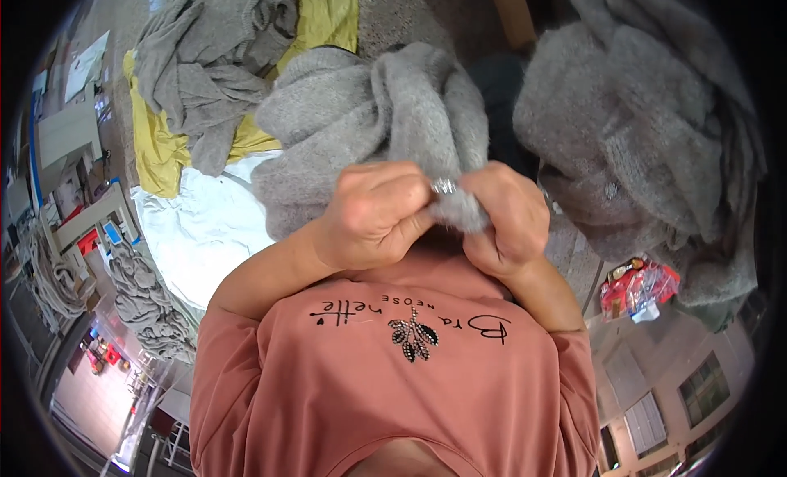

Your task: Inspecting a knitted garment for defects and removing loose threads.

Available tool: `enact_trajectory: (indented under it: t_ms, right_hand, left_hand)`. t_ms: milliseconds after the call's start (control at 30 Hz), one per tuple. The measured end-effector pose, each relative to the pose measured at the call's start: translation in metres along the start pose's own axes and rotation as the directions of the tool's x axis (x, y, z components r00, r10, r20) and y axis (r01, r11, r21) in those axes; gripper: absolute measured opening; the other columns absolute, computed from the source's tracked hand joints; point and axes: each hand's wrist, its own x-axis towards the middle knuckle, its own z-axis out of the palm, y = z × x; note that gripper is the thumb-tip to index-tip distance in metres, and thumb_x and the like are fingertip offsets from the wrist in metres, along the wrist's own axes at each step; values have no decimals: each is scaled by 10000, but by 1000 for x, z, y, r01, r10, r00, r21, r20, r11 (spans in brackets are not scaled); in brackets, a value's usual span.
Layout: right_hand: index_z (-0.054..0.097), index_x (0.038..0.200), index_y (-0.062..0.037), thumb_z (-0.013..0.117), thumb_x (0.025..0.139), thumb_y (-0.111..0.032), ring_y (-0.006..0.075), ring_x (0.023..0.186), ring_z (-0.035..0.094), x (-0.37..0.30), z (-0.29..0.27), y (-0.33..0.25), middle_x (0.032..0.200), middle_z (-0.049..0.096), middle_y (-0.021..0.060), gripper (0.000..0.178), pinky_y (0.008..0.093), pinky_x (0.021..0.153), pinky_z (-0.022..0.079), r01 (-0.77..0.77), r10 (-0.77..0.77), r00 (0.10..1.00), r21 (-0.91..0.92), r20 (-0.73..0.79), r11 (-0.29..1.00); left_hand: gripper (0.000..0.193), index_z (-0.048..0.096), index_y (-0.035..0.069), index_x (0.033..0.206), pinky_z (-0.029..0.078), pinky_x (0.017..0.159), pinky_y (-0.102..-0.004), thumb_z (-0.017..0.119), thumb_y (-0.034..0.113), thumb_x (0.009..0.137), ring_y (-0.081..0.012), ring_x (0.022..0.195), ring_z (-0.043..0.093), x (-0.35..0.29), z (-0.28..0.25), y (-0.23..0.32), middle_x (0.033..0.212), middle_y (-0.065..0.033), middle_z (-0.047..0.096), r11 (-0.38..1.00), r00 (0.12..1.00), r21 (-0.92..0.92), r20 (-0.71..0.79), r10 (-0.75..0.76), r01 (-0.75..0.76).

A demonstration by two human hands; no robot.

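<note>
A fuzzy grey knit garment [377, 108] lies bunched in front of me, with part of it drawn up close to my chest. My left hand [375, 211] is closed, its fingers pinching the edge of the knit. Facing it, my right hand [510, 219] grips the same garment between thumb and curled fingers. A small gathered bit of grey knit shows between the two hands. Beside the left fingertips is a small shiny silvery spot [443, 186]; I cannot tell whether it is a ring or part of the garment.
At the far left, more grey knitwear [205, 59] is heaped on yellow sheeting [160, 153]. White sheeting [201, 223] spreads beside my left arm. A large grey knit pile [639, 124] stands to the right, with a red and clear plastic packet [638, 288] near it.
</note>
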Motion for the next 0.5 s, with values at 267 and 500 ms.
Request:
enact_trajectory:
  t_ms: [267, 500]
  right_hand:
    - [471, 1053, 32, 616, 642, 28, 342, 923, 537, 12, 13, -13, 1073, 514, 218, 436, 352, 729, 470, 60, -37, 982, -121, 183, 991]
    - [531, 913, 20, 578, 658, 80, 243, 564, 566, -9, 5, -12, 833, 565, 160, 266, 328, 525, 456, -281, 288, 922, -62, 260, 958]
  left_hand:
    - [177, 570, -13, 818, 414, 700, -405, 460, 40, 690, -347, 796, 526, 36, -102, -33, 813, -184, 574, 725, 785, 435, -573, -234, 534]
    - [347, 572, 41, 1024, 452, 783, -339, 585, 237, 738, -243, 883, 571, 58, -439, 65, 982, -124, 591, 997, 281, 72, -957, 70, -5]
